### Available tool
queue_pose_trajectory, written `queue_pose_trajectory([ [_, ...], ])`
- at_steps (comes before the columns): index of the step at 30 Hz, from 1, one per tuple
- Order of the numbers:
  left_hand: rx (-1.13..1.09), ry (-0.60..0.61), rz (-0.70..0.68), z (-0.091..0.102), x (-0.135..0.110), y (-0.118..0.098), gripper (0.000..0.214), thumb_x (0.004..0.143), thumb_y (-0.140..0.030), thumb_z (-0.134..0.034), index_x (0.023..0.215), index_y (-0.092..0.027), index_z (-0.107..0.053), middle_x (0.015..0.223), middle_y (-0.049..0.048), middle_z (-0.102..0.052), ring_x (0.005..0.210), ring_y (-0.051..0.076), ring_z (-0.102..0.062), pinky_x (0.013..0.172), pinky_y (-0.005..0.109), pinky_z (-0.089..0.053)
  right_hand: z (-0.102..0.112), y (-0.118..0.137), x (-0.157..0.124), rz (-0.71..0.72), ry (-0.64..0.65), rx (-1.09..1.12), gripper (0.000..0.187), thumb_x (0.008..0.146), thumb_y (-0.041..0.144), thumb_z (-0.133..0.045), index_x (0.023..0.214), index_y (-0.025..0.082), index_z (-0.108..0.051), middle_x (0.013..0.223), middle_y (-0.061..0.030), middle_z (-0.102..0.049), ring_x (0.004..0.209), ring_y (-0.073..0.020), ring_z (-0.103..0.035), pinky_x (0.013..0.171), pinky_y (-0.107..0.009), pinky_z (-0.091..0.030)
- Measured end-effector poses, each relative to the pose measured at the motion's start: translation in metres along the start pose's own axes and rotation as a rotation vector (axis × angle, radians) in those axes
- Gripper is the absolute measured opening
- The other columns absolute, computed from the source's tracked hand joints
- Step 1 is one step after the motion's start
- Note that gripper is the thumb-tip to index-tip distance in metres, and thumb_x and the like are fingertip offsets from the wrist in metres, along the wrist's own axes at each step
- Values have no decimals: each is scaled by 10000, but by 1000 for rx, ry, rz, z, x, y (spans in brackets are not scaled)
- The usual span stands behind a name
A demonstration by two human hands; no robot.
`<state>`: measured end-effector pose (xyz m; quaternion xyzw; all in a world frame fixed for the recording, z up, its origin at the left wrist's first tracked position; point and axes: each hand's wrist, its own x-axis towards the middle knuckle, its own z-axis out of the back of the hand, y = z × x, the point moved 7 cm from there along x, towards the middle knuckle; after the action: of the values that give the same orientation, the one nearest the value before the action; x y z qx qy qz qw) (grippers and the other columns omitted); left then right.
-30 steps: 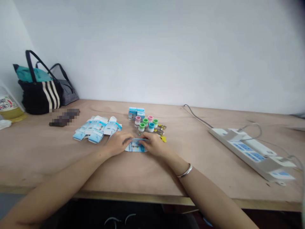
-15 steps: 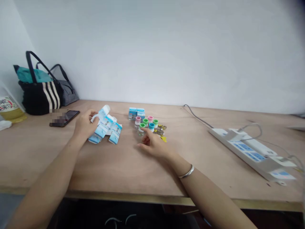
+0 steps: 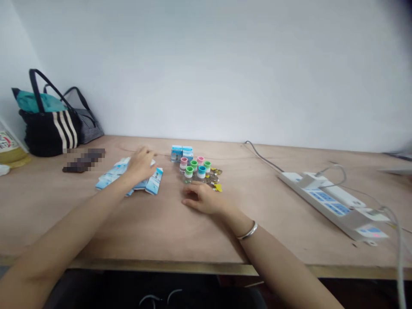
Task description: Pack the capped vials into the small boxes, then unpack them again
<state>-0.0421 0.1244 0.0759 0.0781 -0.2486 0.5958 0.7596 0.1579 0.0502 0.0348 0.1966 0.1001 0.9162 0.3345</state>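
Above a spread of flattened blue-and-white cardboard boxes (image 3: pixel 111 174) hovers my left hand (image 3: pixel 140 165), its fingers apart and bent downward. It hides part of the boxes, and contact with them is hard to make out. My right hand (image 3: pixel 202 197) rests on the table, thumb and fingers curved with a gap between them and nothing inside. Just beyond it stand several small clear bottles with coloured caps: green (image 3: pixel 189 171), blue (image 3: pixel 201 171) and pink (image 3: pixel 183 162). Shiny metal-like pieces and a yellow piece (image 3: pixel 218 187) lie beside the bottles.
Two upright blue-and-white boxes (image 3: pixel 182 153) stand behind the bottles. On the right lies a white power strip (image 3: pixel 333 208) with plugs and cables. A partly blurred dark phone (image 3: pixel 84 161), a black striped bag (image 3: pixel 51 131) and a yellowish container (image 3: pixel 13 154) are at left.
My left hand has let go of a flattened box, now lying at the left of the spread, and moved right over the others. My right hand has lowered slightly, away from the green cap.
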Motion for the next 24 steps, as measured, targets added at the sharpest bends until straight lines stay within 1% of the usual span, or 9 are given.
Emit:
queue_pose_trajectory([
  [2,-49,59,-50,-24,26,-15,444,716,-277,-604,1147,-186,-542,1159,103,-557,1120,273,-496,960,373,-387,0,2,0,9,21,-17,202,786,281,-618,937,147,-615,846,-65,-612,795,-176,-573,708,-294,-460],
  [4,-81,79,-80,-41,51,-26,505,718,-257,-613,1202,-160,-509,1187,119,-552,1132,268,-501,957,356,-397,0,3,0,15,36,-21,201,796,278,-608,942,140,-615,867,-70,-604,808,-176,-571,728,-301,-461],
  [7,-117,78,-169,-53,79,-45,513,763,-142,-532,1272,-173,-466,1327,121,-459,1247,250,-406,1030,363,-328,0,4,-1,18,46,-13,216,800,278,-608,961,135,-615,899,-79,-597,834,-181,-573,750,-306,-461],
  [11,-45,155,-421,-60,93,-77,563,695,-6,-534,1175,-299,-561,1457,20,-312,1359,276,-214,1087,447,-208,0,3,-2,8,45,-13,237,796,278,-618,985,135,-619,918,-84,-589,830,-180,-575,750,-303,-460],
  [13,73,197,-537,-65,94,-91,538,693,5,-536,1120,-316,-598,1463,16,-302,1364,307,-189,1073,500,-193,-1,3,-2,5,52,-12,245,798,278,-618,998,136,-618,929,-84,-585,826,-175,-574,755,-300,-458],
  [15,155,207,-582,-67,96,-99,482,717,-14,-534,1086,-314,-618,1453,26,-320,1356,316,-204,1061,520,-195,-1,3,-2,1,57,-13,248,800,279,-619,1000,134,-621,932,-86,-582,820,-173,-572,756,-300,-456],
  [19,188,204,-607,-52,100,-101,472,693,-31,-578,1090,-286,-602,1429,34,-360,1340,289,-239,1059,495,-214,-2,4,-2,12,74,-1,247,805,269,-612,1006,125,-623,942,-94,-578,826,-173,-570,764,-298,-453],
  [21,207,185,-607,-33,100,-95,500,680,-46,-601,1132,-259,-567,1416,56,-376,1328,286,-257,1046,487,-242,-1,5,-2,15,77,2,238,804,261,-609,1000,127,-626,948,-98,-581,833,-178,-570,773,-302,-451],
  [24,240,97,-597,5,91,-81,448,719,-73,-567,1148,-198,-540,1356,104,-435,1263,276,-358,1001,441,-318,-1,5,-2,21,72,-1,230,801,260,-608,990,132,-626,959,-105,-589,871,-195,-567,799,-316,-443],
])
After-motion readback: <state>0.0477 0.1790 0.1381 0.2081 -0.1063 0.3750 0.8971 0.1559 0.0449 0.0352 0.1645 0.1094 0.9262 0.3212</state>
